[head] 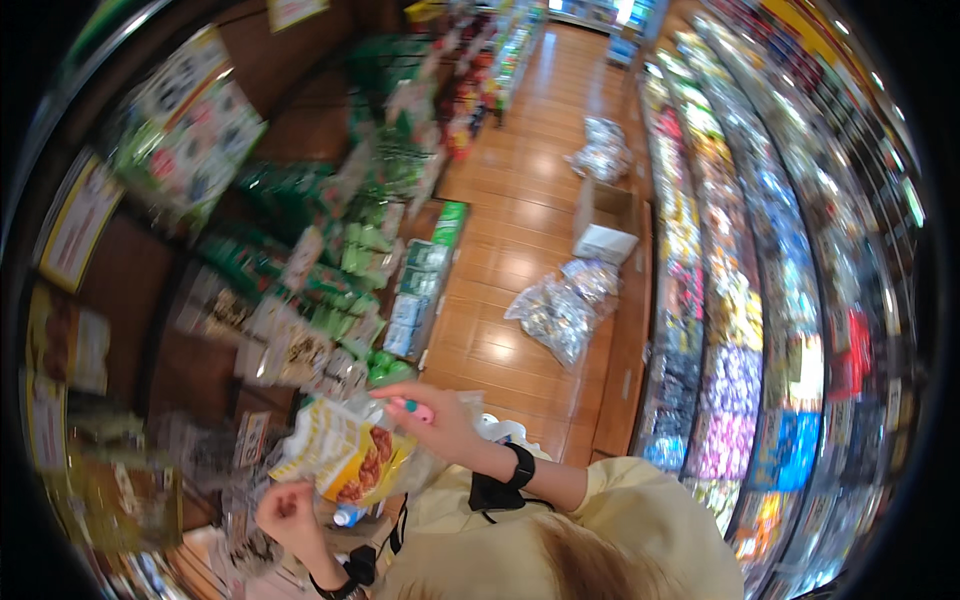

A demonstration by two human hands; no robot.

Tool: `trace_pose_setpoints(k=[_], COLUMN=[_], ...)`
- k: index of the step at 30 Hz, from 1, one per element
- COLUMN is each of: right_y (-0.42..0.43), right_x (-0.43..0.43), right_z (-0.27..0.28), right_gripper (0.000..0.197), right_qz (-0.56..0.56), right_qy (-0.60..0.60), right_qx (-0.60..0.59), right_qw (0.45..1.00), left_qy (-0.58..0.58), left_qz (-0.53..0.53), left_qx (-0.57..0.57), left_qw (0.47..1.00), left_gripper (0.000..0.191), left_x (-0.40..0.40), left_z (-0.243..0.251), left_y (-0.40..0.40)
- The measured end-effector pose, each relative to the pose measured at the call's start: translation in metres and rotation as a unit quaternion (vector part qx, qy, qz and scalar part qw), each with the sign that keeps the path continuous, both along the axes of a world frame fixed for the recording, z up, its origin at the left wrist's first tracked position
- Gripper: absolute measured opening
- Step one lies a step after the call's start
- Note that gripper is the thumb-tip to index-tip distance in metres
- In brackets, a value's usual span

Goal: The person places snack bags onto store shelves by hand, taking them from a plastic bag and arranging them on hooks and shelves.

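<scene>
A yellow and white food packet [367,461] with a picture of brown food lies tilted in front of my body. My right hand [442,424] is over its upper right edge. Its fingers are closed around a small pink and teal object [416,409], mostly hidden by the hand; what it is I cannot tell. Clear plastic [427,474] shows beneath that hand. My left hand [289,517] is curled at the packet's lower left corner; blur hides whether it grips the edge. A blue and white bottle [349,516] shows below the packet.
Shelves of packaged goods, with a clear packet [300,349] of dried food, stand close on my left. Along the right run sloping bins of wrapped goods [727,390]. On the wooden floor [480,300] are an open carton [606,238] and filled clear bags [559,315].
</scene>
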State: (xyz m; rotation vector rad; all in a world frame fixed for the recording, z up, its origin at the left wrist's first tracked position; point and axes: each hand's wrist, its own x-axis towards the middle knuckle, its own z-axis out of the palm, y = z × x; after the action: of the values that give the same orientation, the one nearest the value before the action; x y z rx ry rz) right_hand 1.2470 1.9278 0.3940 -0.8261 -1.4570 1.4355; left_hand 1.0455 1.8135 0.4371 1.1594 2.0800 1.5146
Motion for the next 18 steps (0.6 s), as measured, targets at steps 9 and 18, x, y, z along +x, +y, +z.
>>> trace_pose_setpoints(k=[9, 18], right_y=[0.001, 0.0], right_x=[-0.008, -0.013], right_z=[-0.005, 0.014], right_gripper=[0.026, 0.016], right_qz=[0.183, 0.232], right_qy=[-0.081, -0.095], right_qx=[0.015, -0.018], right_qw=[0.98, 0.968], left_qy=[-0.222, -0.246], left_qz=[0.027, 0.028], left_qx=[0.246, 0.23], left_qw=[0.943, 0.941], left_gripper=[0.013, 0.058], left_x=[-0.014, -0.014], left_z=[0.023, 0.042], left_y=[0.016, 0.015])
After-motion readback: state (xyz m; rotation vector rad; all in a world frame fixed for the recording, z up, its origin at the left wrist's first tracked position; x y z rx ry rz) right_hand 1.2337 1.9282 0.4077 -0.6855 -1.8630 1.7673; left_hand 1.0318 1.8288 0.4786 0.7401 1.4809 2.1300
